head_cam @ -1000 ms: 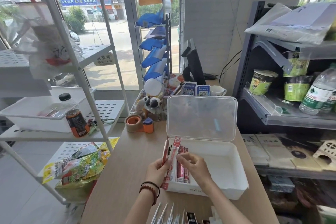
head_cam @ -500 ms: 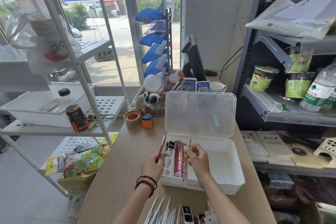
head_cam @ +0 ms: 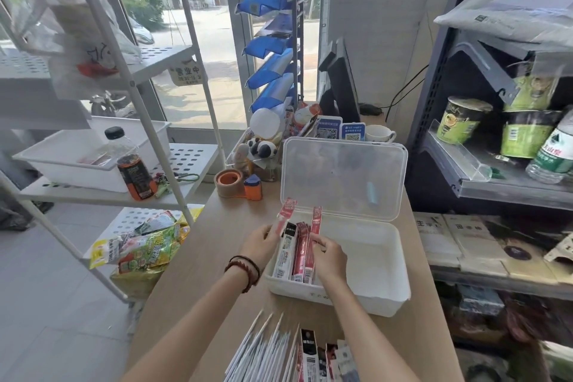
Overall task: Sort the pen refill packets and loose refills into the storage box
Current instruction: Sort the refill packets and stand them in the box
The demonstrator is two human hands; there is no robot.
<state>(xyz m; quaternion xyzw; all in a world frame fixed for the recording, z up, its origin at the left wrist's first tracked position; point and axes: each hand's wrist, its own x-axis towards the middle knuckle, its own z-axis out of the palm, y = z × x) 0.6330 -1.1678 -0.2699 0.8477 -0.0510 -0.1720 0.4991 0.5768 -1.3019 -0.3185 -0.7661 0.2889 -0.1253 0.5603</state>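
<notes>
Right hand (head_cam: 328,257) has pulled its red packet (head_cam: 316,220) up higher, pinching it upright at the storage box's (head_cam: 366,304) left end; left hand (head_cam: 262,245) pinches another red-topped packet (head_cam: 286,211) over the box's left rim, loose refills (head_cam: 263,349) at the worktop's (head_cam: 201,257) near edge

The storage box (head_cam: 369,260) is white matt plastic, and its raised lid (head_cam: 344,177) is frosted, translucent plastic. The refill packets (head_cam: 301,253) in it are glossy printed plastic film. The bench (head_cam: 201,260) has a smooth, pale wood-grain finish. At its near edge, the loose refills (head_cam: 260,347) look like thin white plastic.
</notes>
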